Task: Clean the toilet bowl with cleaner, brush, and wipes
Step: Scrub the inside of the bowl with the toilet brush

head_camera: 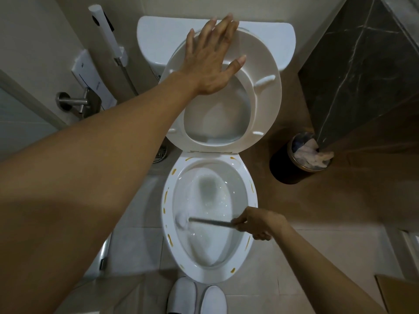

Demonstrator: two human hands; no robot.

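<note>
The white toilet bowl (246, 184) lies below me, its rim dotted with yellow-brown marks. The seat (265, 91) and lid are raised against the cistern (158, 37). My left hand (210, 62) lies flat with spread fingers against the upper part of the raised seat. My right hand (256, 223) is closed on the thin metal handle of the toilet brush (210, 221). The brush's white head (182, 219) is blurred and touches the inner left wall of the bowl. Water sits at the bowl's bottom.
A black waste bin (285, 171) with crumpled paper stands on the floor to the right, beside a dark marble wall (362, 71). A bidet sprayer (106, 35) and a paper holder (74, 102) hang at the left. White slippers (197, 295) stand before the bowl.
</note>
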